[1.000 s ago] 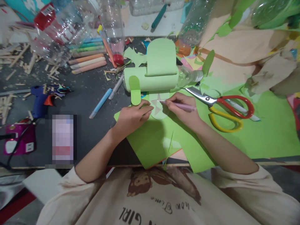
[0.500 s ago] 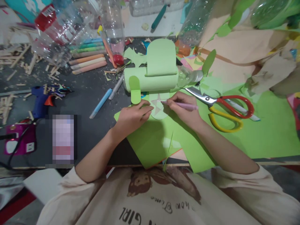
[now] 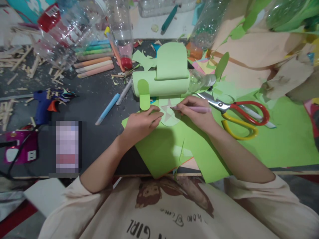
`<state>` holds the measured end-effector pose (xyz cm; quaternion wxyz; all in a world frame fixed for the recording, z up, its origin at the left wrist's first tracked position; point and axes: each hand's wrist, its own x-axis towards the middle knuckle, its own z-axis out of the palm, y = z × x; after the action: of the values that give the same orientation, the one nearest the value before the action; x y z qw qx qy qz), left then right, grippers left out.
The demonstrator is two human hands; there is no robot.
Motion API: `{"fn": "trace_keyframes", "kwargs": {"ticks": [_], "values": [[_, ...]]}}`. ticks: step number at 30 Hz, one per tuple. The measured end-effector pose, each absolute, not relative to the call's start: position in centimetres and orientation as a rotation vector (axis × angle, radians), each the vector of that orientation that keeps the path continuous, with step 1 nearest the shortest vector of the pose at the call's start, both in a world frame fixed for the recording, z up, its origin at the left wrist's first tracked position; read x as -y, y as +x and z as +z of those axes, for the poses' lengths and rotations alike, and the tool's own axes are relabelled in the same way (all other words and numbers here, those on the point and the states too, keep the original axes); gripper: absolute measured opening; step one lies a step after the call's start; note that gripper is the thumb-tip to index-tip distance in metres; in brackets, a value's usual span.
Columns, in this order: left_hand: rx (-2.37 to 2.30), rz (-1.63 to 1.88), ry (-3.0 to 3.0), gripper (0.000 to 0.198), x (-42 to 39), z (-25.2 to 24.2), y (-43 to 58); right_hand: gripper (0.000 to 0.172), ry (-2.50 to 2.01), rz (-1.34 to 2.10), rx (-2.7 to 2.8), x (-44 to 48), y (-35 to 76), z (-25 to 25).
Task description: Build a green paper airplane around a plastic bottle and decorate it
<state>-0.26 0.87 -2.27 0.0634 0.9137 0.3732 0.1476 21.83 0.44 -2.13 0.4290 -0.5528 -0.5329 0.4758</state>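
A plastic bottle wrapped in pale green paper [image 3: 171, 87] lies on its side, a rounded paper flap [image 3: 171, 61] standing out from each long side. On the near flap is a greyish star [image 3: 168, 113]. My right hand [image 3: 196, 114] pinches a pink-purple marker [image 3: 200, 109], its tip at the star's right side. Resting with fingers stretched out, my left hand [image 3: 144, 123] touches the left edge of the near flap and holds nothing. Bright green paper sheets [image 3: 159, 152] lie beneath. Scissors [image 3: 224, 105] with red and yellow handles rest to the right of my right hand.
On the left lie a blue glue gun [image 3: 42, 108], a blue marker [image 3: 107, 109] and a pixelated rectangle [image 3: 67, 146]. Clear bottles [image 3: 119, 30], a row of markers [image 3: 94, 63] and wood sticks [image 3: 15, 59] are farther back. Crumpled brown paper [image 3: 286, 79] lies right.
The marker tip has shifted very slightly at the star, and my right hand has tilted a little with it. My left hand and the wrapped bottle look unmoved.
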Motion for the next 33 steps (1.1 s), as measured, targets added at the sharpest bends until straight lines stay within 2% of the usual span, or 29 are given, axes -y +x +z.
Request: {"fn": "trace_keyframes", "kwargs": {"ticks": [8, 20, 33], "values": [[-1.15, 0.437, 2.738, 0.034, -0.82, -2.35, -0.28, 0.018, -1.395, 1.173, 1.269, -0.52, 21.76, -2.1], [-1.152, 0.383, 2.746, 0.036, -0.9, -2.32, -0.24, 0.017, -1.455, 1.289, 1.296, -0.93, 22.03, -1.54], [-1.152, 0.373, 2.759, 0.037, -0.9, -2.19, -0.4, 0.017, -1.437, 1.239, 1.293, -0.66, 22.12, -1.49]]}}
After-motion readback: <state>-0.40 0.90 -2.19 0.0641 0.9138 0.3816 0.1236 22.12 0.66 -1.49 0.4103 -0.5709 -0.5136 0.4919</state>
